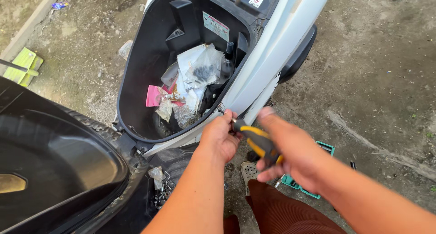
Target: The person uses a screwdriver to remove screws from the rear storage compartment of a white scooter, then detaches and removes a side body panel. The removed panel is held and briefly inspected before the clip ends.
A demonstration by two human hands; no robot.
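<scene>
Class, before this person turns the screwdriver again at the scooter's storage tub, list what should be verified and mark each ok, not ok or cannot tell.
1. Right hand wrapped around the yellow and black screwdriver handle: ok.
2. Left hand up at the tool's front end by the tub rim: ok.
3. Tip seated in a fastener: cannot tell, the left hand hides it.
4. Storage tub uncovered, with papers and plastic bags lying inside: ok.
5. Green tool case lying on the ground within reach: ok.
</scene>
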